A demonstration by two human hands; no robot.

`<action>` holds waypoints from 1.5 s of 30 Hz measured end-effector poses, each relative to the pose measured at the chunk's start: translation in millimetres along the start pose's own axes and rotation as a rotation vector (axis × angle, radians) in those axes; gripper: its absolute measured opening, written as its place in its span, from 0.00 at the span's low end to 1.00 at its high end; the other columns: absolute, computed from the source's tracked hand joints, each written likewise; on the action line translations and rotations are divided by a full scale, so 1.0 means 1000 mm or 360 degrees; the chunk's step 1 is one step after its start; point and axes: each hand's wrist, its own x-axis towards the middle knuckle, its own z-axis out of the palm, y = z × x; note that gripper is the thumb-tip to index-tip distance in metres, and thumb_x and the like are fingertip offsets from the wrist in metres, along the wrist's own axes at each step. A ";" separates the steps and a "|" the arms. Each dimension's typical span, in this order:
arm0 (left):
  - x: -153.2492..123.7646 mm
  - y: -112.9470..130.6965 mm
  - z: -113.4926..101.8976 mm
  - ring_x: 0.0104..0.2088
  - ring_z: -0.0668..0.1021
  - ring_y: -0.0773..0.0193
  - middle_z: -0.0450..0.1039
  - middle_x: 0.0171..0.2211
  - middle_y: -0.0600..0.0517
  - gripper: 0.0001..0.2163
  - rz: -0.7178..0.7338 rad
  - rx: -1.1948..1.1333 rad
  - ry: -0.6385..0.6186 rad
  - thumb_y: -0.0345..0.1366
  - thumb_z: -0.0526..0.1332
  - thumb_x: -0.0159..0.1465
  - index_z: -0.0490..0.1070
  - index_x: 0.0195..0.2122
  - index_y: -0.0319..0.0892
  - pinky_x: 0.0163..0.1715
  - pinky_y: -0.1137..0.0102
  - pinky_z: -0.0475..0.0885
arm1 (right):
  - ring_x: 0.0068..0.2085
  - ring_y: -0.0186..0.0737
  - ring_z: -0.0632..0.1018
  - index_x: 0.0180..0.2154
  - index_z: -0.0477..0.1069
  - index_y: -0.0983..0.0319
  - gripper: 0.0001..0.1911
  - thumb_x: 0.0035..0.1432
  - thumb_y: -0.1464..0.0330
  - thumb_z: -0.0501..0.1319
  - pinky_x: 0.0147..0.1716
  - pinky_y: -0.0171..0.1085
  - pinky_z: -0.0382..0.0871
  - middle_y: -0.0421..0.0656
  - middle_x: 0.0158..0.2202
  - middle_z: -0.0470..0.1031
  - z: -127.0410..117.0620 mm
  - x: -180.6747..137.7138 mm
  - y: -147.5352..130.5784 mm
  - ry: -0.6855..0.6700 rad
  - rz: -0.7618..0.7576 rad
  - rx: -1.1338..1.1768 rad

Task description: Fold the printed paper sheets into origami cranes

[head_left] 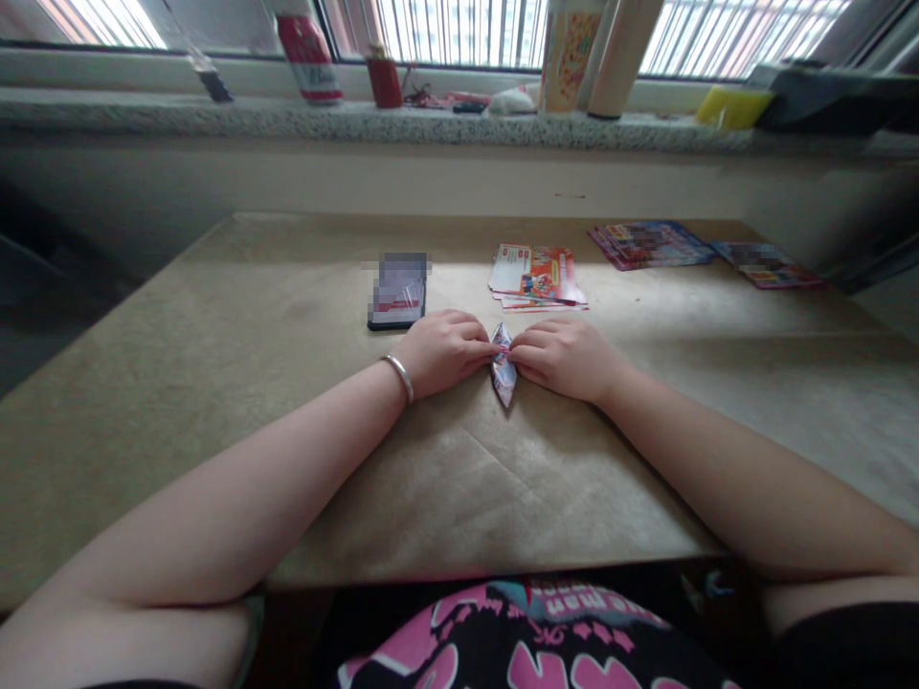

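A small folded paper piece (504, 381), narrow and pointed at both ends with a printed pattern, is between my two hands on the table. My left hand (449, 352) pinches its left side, a silver bangle around the wrist. From the right, my right hand (558, 356) grips the opposite edge with its fingers drawn together. Just beyond my left hand lies a phone (399, 292) with a dark case. A stack of red and white printed cards (537, 276) rests a little past the folded paper.
Two more piles of colourful cards, the larger pile (650, 244) and the smaller pile (772, 264), lie at the back right of the table (402, 478). A windowsill (445, 126) behind holds a red can (308, 53), a red bottle (384, 81), a tall cup (567, 57) and a yellow item (733, 107).
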 end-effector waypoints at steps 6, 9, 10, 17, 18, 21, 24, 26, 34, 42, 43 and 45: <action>0.001 0.002 -0.001 0.38 0.77 0.62 0.78 0.40 0.49 0.13 -0.0010 0.0088 -0.0026 0.43 0.57 0.68 0.76 0.49 0.47 0.41 0.65 0.70 | 0.37 0.42 0.76 0.35 0.76 0.61 0.12 0.64 0.65 0.55 0.37 0.40 0.61 0.45 0.35 0.80 0.002 0.002 -0.002 0.0023 0.0201 -0.0059; 0.004 0.003 -0.001 0.40 0.77 0.61 0.77 0.42 0.49 0.12 0.0023 0.0145 -0.0017 0.42 0.57 0.68 0.76 0.47 0.47 0.40 0.66 0.70 | 0.38 0.42 0.76 0.35 0.76 0.60 0.11 0.63 0.65 0.56 0.37 0.40 0.61 0.45 0.37 0.80 0.005 0.002 -0.001 0.0030 0.0323 -0.0029; 0.005 0.003 -0.001 0.40 0.77 0.61 0.77 0.42 0.49 0.11 0.0036 0.0165 -0.0015 0.41 0.57 0.68 0.76 0.46 0.46 0.41 0.66 0.70 | 0.38 0.42 0.76 0.36 0.76 0.60 0.10 0.62 0.65 0.56 0.37 0.40 0.62 0.44 0.37 0.81 0.006 0.002 -0.001 0.0038 0.0352 -0.0009; 0.010 0.009 -0.003 0.37 0.77 0.61 0.78 0.36 0.50 0.10 0.0051 0.0306 0.0038 0.37 0.55 0.68 0.76 0.38 0.43 0.43 0.64 0.69 | 0.36 0.41 0.77 0.35 0.77 0.58 0.10 0.63 0.66 0.56 0.37 0.39 0.62 0.43 0.37 0.82 0.007 0.004 -0.003 0.0055 0.0331 0.0067; 0.010 0.009 -0.003 0.37 0.77 0.62 0.78 0.35 0.50 0.10 0.0045 0.0307 0.0040 0.37 0.55 0.68 0.76 0.37 0.43 0.43 0.64 0.69 | 0.36 0.41 0.77 0.35 0.77 0.59 0.11 0.63 0.66 0.56 0.37 0.39 0.62 0.43 0.37 0.82 0.007 0.004 -0.004 0.0046 0.0323 0.0067; 0.010 0.009 -0.003 0.35 0.77 0.62 0.77 0.33 0.50 0.10 0.0022 0.0289 0.0036 0.36 0.55 0.67 0.75 0.34 0.42 0.43 0.64 0.69 | 0.37 0.41 0.77 0.36 0.77 0.59 0.11 0.63 0.66 0.56 0.37 0.39 0.62 0.43 0.38 0.81 0.006 0.005 -0.006 0.0049 0.0334 0.0059; 0.009 0.009 -0.001 0.34 0.77 0.63 0.77 0.33 0.50 0.11 0.0015 0.0255 0.0025 0.36 0.55 0.67 0.75 0.32 0.42 0.43 0.65 0.70 | 0.39 0.42 0.77 0.38 0.77 0.59 0.11 0.63 0.65 0.56 0.37 0.40 0.62 0.43 0.39 0.81 0.007 0.004 -0.006 0.0079 0.0332 0.0057; 0.009 0.008 0.001 0.34 0.78 0.63 0.77 0.32 0.51 0.10 0.0009 0.0235 0.0020 0.36 0.56 0.67 0.75 0.31 0.42 0.44 0.65 0.70 | 0.39 0.42 0.76 0.38 0.77 0.58 0.11 0.63 0.63 0.56 0.37 0.40 0.62 0.43 0.39 0.81 0.008 0.004 -0.007 0.0079 0.0325 0.0064; 0.010 0.007 0.003 0.34 0.78 0.63 0.77 0.32 0.52 0.08 -0.0062 0.0131 -0.0024 0.37 0.59 0.64 0.76 0.32 0.43 0.43 0.65 0.69 | 0.38 0.42 0.74 0.35 0.77 0.59 0.09 0.61 0.65 0.58 0.34 0.39 0.61 0.43 0.38 0.79 0.010 0.007 -0.007 0.0062 0.0344 0.0165; 0.010 0.005 0.006 0.33 0.77 0.63 0.76 0.30 0.53 0.04 -0.0176 -0.0047 -0.0022 0.35 0.62 0.59 0.76 0.32 0.43 0.44 0.66 0.69 | 0.41 0.44 0.74 0.36 0.76 0.59 0.07 0.53 0.70 0.62 0.38 0.39 0.64 0.43 0.38 0.78 0.012 0.007 -0.004 0.0029 0.0476 0.0430; 0.009 0.005 0.006 0.33 0.77 0.63 0.76 0.30 0.52 0.04 -0.0181 -0.0058 -0.0018 0.35 0.62 0.59 0.76 0.32 0.43 0.44 0.66 0.69 | 0.41 0.44 0.74 0.36 0.76 0.59 0.07 0.53 0.70 0.62 0.38 0.39 0.64 0.44 0.37 0.78 0.012 0.007 -0.005 0.0021 0.0479 0.0402; 0.009 0.005 0.006 0.33 0.77 0.63 0.76 0.30 0.52 0.04 -0.0178 -0.0073 -0.0002 0.36 0.62 0.59 0.75 0.32 0.43 0.46 0.65 0.70 | 0.41 0.45 0.73 0.37 0.77 0.58 0.08 0.54 0.68 0.62 0.38 0.40 0.64 0.44 0.38 0.78 0.010 0.007 -0.007 0.0018 0.0479 0.0365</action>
